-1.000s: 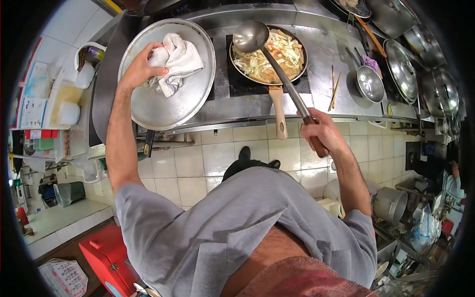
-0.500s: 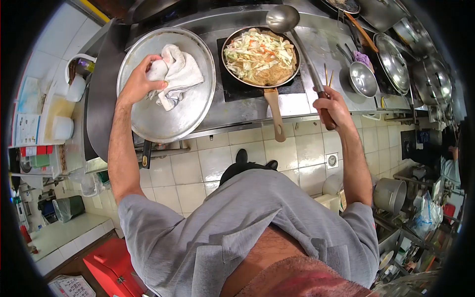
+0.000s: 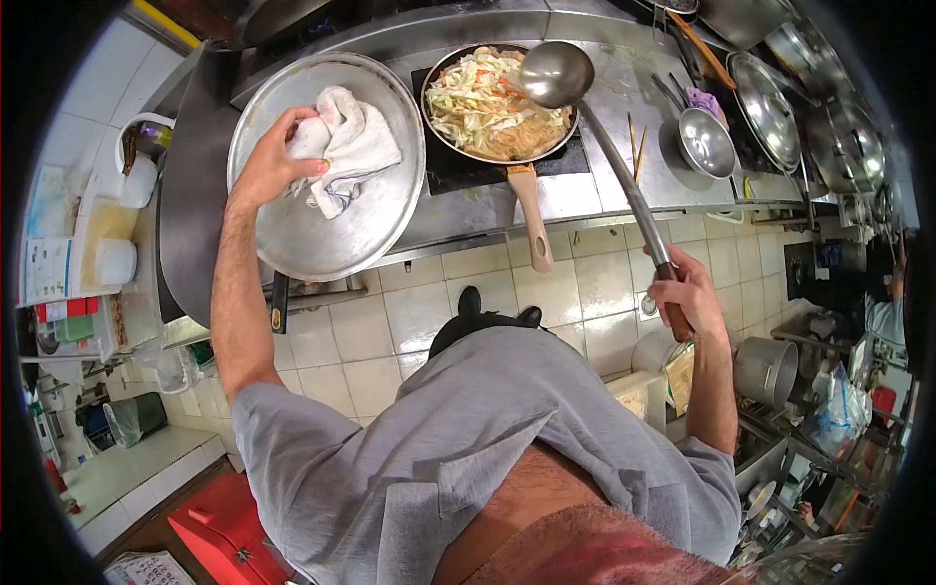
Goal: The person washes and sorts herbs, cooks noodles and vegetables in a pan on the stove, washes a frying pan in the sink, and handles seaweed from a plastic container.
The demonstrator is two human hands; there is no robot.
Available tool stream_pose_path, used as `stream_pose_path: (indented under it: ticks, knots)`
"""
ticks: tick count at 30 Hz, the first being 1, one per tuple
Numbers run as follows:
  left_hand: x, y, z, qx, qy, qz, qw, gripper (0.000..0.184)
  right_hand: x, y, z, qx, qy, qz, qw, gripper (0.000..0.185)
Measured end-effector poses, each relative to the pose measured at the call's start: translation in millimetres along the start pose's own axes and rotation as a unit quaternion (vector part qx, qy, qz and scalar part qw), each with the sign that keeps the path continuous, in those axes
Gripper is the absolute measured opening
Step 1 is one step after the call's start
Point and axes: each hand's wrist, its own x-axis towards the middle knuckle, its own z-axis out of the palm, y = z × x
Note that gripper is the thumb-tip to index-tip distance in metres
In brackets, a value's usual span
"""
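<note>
My left hand (image 3: 283, 161) is closed on a white cloth (image 3: 359, 146), bunched over the middle of a large round metal lid (image 3: 292, 232). A black handle (image 3: 280, 304) sticks out from under the lid's front edge. My right hand (image 3: 687, 292) grips the brown handle of a ladle (image 3: 634, 185) in front of the counter. The ladle's metal bowl hangs over the right side of a frying pan (image 3: 531, 210) with a beige handle. Shredded cabbage and carrot (image 3: 478, 102) fill the pan, with pale noodles (image 3: 531, 135) at the front right.
Chopsticks (image 3: 637, 146) lie on the steel counter (image 3: 619, 68) right of the pan. Farther right are a small metal bowl-shaped strainer or pan (image 3: 707, 143), a purple cloth (image 3: 704, 99) and a metal lid (image 3: 763, 112). A red box (image 3: 219, 526) stands behind me at left.
My right hand has drawn back toward me with the ladle, bringing its bowl lower over the pan's right side. My left hand stays on the cloth.
</note>
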Motion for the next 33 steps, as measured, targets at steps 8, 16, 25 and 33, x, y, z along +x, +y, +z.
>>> stream_pose_path:
  ticks: [8,16,25,33]
  knots:
    - [16.6,17.5,15.1,0.001,-0.022,0.015,1.000,0.057,56.8,43.7,3.3,-0.216,0.069,-0.109,0.968,0.047]
    - [88.2,29.0,49.4,0.018,-0.044,0.063,0.997,0.058,78.7,77.9,-37.7,-0.448,0.212,-0.125,0.859,0.058]
    - [226.9,36.5,138.9,0.006,-0.102,0.070,0.992,0.068,147.6,114.6,-63.1,-0.580,0.274,-0.140,0.754,0.068]
    - [274.4,62.0,202.9,0.037,-0.139,-0.006,0.990,0.077,190.1,126.7,-73.5,-0.594,0.275,-0.148,0.741,0.067]
